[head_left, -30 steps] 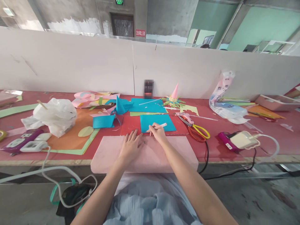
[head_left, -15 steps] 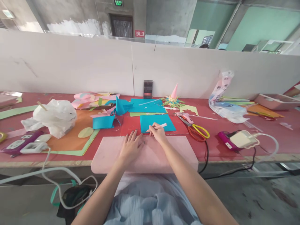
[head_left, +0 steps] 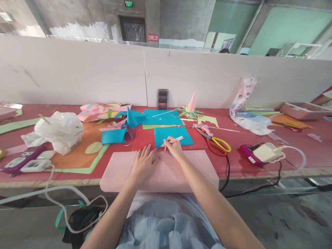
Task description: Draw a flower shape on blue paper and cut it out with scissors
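My right hand (head_left: 173,146) is closed around a pale pink pen (head_left: 178,139), its tip down near the lower left of a blue sheet (head_left: 186,134). That sheet lies over a red sheet (head_left: 142,137). My left hand (head_left: 145,159) rests flat with fingers spread, the fingertips at the lower edge of the red sheet and the palm over a pink board (head_left: 118,173). To the right of the blue sheet are scissors (head_left: 220,145) with red and yellow handles and a pink glue gun (head_left: 204,129).
A pink cone (head_left: 192,101) with a fringed base stands behind the sheets. Left are a white plastic bag (head_left: 62,131), orange paper (head_left: 77,157) and a purple power strip (head_left: 22,160). Right are another purple socket (head_left: 250,155), plastic packaging (head_left: 252,122) and a pink tray (head_left: 306,110).
The whole view has shifted slightly. My right hand still grips the pen over the blue sheet, and my left hand has stayed flat in the same place.
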`<state>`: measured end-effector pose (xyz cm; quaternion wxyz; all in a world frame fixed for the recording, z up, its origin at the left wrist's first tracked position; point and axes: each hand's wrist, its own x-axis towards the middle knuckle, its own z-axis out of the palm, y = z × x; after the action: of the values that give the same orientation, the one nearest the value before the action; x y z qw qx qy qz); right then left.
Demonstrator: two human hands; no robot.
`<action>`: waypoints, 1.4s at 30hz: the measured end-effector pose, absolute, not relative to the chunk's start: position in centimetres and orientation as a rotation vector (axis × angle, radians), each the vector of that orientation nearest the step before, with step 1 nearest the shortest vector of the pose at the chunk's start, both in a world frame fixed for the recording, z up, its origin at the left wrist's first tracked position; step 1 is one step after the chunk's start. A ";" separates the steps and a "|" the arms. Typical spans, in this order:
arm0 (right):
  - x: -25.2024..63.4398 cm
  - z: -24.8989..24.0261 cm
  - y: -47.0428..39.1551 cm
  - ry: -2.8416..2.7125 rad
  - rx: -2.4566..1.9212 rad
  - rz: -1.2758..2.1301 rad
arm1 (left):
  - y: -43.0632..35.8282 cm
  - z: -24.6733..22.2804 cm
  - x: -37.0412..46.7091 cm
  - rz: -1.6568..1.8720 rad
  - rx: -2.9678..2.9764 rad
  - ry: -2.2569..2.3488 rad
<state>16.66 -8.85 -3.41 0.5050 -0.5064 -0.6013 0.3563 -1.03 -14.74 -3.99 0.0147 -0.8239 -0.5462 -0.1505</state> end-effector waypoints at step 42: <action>16.8 -3.6 -8.6 -1.309 -1.254 0.742 | -14.8 -4.1 -1.0 -0.486 -2.556 -1.696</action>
<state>16.79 -8.61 -3.65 0.5576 -0.5313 -0.5548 0.3146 -1.02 -14.77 -4.05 0.0179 -0.8228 -0.5461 -0.1564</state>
